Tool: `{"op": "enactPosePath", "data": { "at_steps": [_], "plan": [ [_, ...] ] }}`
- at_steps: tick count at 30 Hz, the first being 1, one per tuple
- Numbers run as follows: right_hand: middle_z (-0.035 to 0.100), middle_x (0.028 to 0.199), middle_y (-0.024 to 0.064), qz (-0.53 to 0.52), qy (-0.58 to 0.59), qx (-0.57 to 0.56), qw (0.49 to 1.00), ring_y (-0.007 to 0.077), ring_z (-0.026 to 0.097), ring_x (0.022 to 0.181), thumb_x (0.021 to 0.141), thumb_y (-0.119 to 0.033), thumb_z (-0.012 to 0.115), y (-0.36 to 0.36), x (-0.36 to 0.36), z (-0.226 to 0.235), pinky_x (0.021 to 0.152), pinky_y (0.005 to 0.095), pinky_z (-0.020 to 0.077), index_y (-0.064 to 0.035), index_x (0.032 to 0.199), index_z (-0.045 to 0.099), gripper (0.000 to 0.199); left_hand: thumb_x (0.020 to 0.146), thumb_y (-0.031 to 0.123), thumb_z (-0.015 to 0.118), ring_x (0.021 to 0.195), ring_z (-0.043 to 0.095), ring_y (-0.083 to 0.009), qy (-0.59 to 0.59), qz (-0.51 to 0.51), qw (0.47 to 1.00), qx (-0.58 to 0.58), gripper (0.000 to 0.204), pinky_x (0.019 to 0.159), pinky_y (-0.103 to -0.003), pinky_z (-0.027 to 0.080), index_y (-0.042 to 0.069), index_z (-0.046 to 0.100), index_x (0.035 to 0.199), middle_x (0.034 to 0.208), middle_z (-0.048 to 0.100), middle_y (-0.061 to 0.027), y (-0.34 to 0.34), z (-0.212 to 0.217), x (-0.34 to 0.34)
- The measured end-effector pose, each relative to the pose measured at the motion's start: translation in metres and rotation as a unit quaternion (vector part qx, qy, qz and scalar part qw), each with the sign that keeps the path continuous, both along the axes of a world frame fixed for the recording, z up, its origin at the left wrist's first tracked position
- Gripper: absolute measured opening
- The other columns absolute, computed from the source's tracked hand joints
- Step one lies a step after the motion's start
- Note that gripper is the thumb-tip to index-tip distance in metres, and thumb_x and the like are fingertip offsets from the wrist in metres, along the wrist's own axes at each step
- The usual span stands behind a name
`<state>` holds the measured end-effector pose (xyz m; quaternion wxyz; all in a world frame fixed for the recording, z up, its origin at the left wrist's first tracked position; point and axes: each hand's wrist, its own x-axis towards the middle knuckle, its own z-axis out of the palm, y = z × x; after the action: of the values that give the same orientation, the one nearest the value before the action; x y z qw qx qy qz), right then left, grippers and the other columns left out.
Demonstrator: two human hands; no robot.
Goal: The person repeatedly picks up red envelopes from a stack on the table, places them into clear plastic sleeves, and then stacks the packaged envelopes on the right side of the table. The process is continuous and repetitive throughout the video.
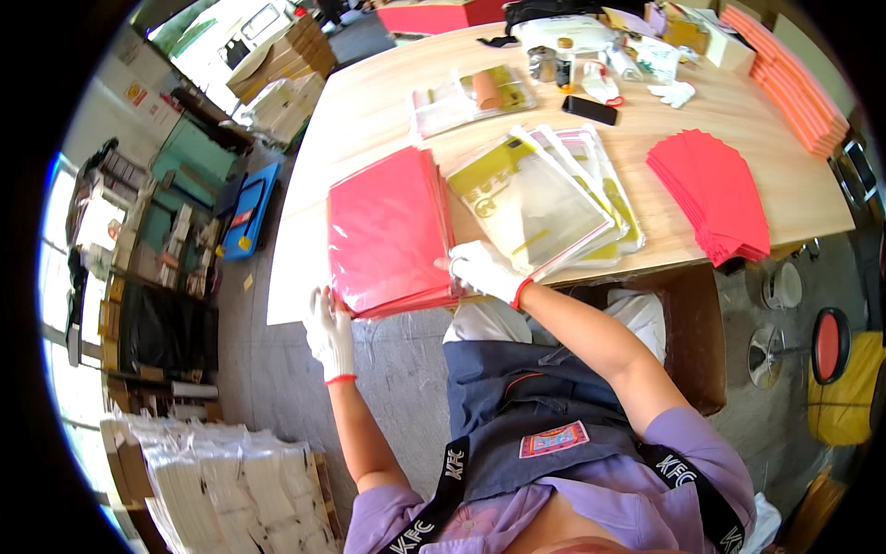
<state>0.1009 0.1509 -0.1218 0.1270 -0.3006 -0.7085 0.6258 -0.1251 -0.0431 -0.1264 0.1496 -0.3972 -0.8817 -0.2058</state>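
A stack of red sheets in clear plastic bags (392, 231) lies at the table's near edge. My left hand (329, 337), in a white knit glove with a red cuff, touches the stack's near left corner, fingers stretched and apart. Gloved the same way, my right hand (486, 270) rests against the near right corner, fingers extended toward the stack; part of them is hidden. Just beyond it, clear plastic bags with olive-gold printing (535, 198) lie fanned out. Farther right is a fan of plain red sheets (711, 194).
The wooden table (369, 111) also holds more clear bags with a brown roll (486, 90), a black phone (590, 110), a bottle (565, 65), a loose white glove (672, 94) and a tall orange-red stack (784, 83). A brown box (694, 337) stands below the near edge.
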Motion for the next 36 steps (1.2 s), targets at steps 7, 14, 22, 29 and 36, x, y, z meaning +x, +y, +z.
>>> {"op": "enactPosePath", "data": {
  "at_steps": [7, 14, 22, 29, 36],
  "plan": [
    [0.057, 0.062, 0.0016, -0.15, 0.211, -0.126, 0.958, 0.0076, 0.05, 0.045, 0.091, -0.037, 0.051, 0.022, 0.112, -0.03, 0.042, 0.0196, 0.0407, -0.0062, 0.088, 0.059, 0.032, 0.091, 0.016, 0.046, 0.12, 0.041, -0.0249, -0.18, 0.044, 0.881, 0.435, 0.043, 0.101, -0.036, 0.032, 0.0, 0.041, 0.131, 0.133, 0.042, -0.0163, -0.024, -0.073, 0.02],
    [0.056, 0.068, 0.0049, -0.666, 0.226, -0.02, 0.711, 0.0121, 0.05, 0.048, 0.084, -0.012, 0.044, 0.097, 0.353, -0.066, 0.042, 0.025, 0.0435, -0.0088, 0.09, 0.055, 0.013, 0.087, 0.004, 0.04, 0.111, 0.046, -0.0209, -0.423, 0.029, 0.845, 0.325, 0.035, 0.096, -0.032, 0.035, -0.003, 0.049, 0.12, 0.12, 0.051, -0.0129, -0.044, -0.178, 0.09],
    [0.058, 0.097, 0.0275, -0.623, -0.325, 0.215, 0.678, 0.0436, 0.056, 0.092, 0.079, -0.036, 0.049, 0.127, 0.46, -0.083, 0.081, 0.0483, 0.0433, -0.0069, 0.12, 0.044, 0.051, 0.088, 0.005, 0.044, 0.106, 0.05, -0.0247, -0.402, -0.166, 0.874, 0.217, 0.03, 0.095, -0.033, 0.036, -0.005, 0.05, 0.115, 0.116, 0.054, -0.0153, 0.008, -0.158, 0.155],
    [0.061, 0.097, 0.0238, -0.662, -0.31, 0.183, 0.657, 0.0374, 0.059, 0.091, 0.079, -0.037, 0.047, 0.132, 0.448, -0.056, 0.079, 0.0447, 0.0456, -0.0006, 0.103, 0.05, 0.044, 0.085, 0.002, 0.049, 0.101, 0.053, -0.0264, -0.307, -0.309, 0.892, 0.12, 0.026, 0.09, -0.033, 0.039, -0.005, 0.054, 0.11, 0.11, 0.056, -0.0178, 0.037, -0.114, 0.188],
    [0.059, 0.071, 0.011, -0.658, 0.258, -0.065, 0.704, 0.0197, 0.056, 0.048, 0.082, -0.016, 0.052, 0.19, 0.443, -0.052, 0.041, 0.03, 0.0475, -0.0039, 0.094, 0.053, 0.017, 0.081, 0.01, 0.055, 0.091, 0.053, -0.0351, -0.121, -0.424, 0.897, -0.01, 0.022, 0.08, -0.042, 0.044, 0.003, 0.057, 0.101, 0.097, 0.058, -0.015, 0.152, -0.058, 0.234]
  ]
}}
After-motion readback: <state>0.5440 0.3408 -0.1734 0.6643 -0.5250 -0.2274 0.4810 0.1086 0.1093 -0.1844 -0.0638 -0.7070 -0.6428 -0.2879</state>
